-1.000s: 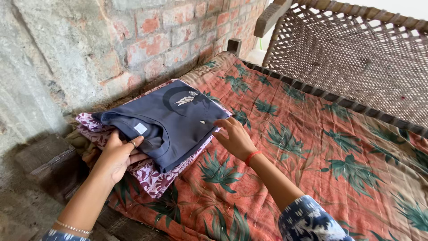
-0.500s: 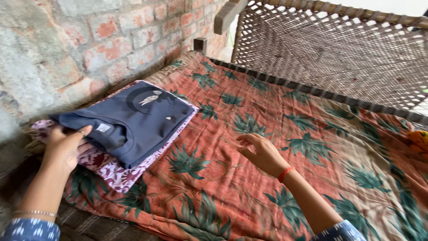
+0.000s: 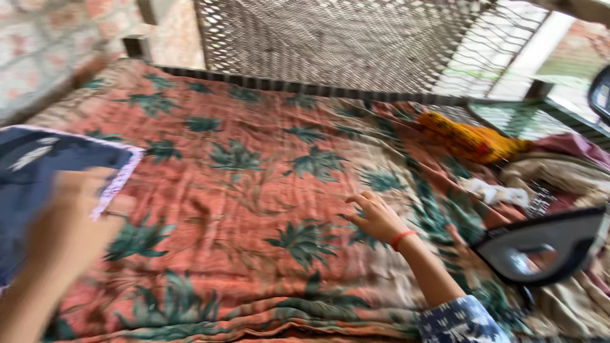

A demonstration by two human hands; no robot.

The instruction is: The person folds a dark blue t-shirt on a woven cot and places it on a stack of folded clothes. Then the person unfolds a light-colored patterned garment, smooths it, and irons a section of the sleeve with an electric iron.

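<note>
Head view: folded navy shirt (image 3: 38, 184), soft, light; blurred left hand (image 3: 70, 216) beside it, fingers unreadable; right hand (image 3: 376, 217) spread empty on bedspread (image 3: 254, 190); grip shirt's folded edge.

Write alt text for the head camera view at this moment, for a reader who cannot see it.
A person's right hand, open, rests on an orange leaf-printed bedspread. Their blurred left hand hovers open beside a folded navy T-shirt at the left edge. A heap of clothes lies at the right, before a woven cot stood on edge.
</note>
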